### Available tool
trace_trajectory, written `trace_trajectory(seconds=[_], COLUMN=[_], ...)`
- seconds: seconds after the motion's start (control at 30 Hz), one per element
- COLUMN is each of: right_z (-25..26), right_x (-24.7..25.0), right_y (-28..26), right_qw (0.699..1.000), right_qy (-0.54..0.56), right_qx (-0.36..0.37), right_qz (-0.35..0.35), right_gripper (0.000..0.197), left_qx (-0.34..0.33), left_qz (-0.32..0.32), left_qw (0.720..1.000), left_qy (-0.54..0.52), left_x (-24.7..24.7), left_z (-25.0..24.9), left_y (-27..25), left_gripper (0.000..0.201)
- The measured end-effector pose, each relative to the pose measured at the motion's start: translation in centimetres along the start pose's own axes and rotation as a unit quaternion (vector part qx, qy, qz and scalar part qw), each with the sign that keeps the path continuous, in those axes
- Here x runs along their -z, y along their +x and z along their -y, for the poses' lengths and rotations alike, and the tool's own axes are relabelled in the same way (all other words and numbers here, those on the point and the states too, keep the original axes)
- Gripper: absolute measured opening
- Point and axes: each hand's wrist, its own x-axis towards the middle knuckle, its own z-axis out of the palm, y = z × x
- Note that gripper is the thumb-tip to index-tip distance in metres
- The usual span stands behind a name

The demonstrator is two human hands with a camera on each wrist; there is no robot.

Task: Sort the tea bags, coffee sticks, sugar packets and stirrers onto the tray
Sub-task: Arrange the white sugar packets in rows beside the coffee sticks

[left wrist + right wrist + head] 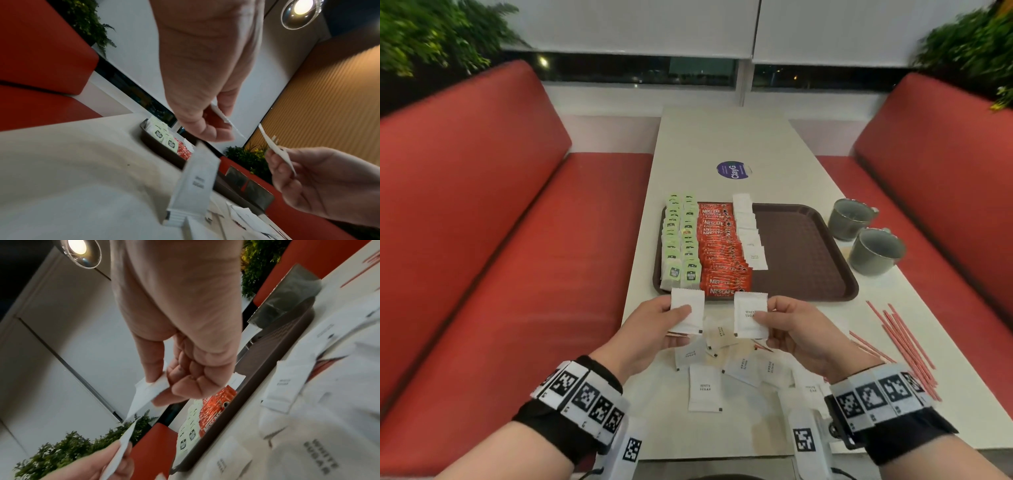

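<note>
I hold one sugar packet point(687, 314) pinched in my left hand point(654, 329) and another point(750, 319) in my right hand point(796, 330), just short of the tray point(808, 260), whose sugar row point(749, 231) runs lengthwise straight ahead, nearer my right.

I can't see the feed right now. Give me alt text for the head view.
The left hand and right hand each pinch a white sugar packet above the near edge of a brown tray holding rows of tea bags, coffee sticks and sugar packets. Loose sugar packets and stirrers remain on the table.

White table point(763, 144): brown tray point(808, 260), 2 grey mugs point(873, 251), loose sugar packets point(704, 392), pink stirrers point(907, 346), round sticker point(733, 170)
</note>
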Motion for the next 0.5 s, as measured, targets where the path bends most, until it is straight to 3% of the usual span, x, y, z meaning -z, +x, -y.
trace_trajectory(seconds=[0.13,0.33,0.5], right_z=[0.3,0.3,-0.2], right_x=[-2.1,-4.3,-5.5], right_y=[0.7,1.7,1.7], right_qw=[1.0,0.999,0.989], right_qy=[0.006,-0.014,-0.11], right_qx=[0.003,0.041,0.091], right_qz=[0.017,-0.016,-0.03], right_gripper=[0.012,0.006,0.011], left_qx=[-0.014,-0.012,-0.026], left_qz=[0.018,0.07,0.107], left_qw=[1.0,0.997,0.994], left_qy=[0.015,-0.018,0.014], left_x=[-1.0,-2.6,-2.5], left_z=[-0.4,-0.9,-0.8], left_y=[-0.2,-0.7,-0.7], left_gripper=[0.018,0.023,0.025])
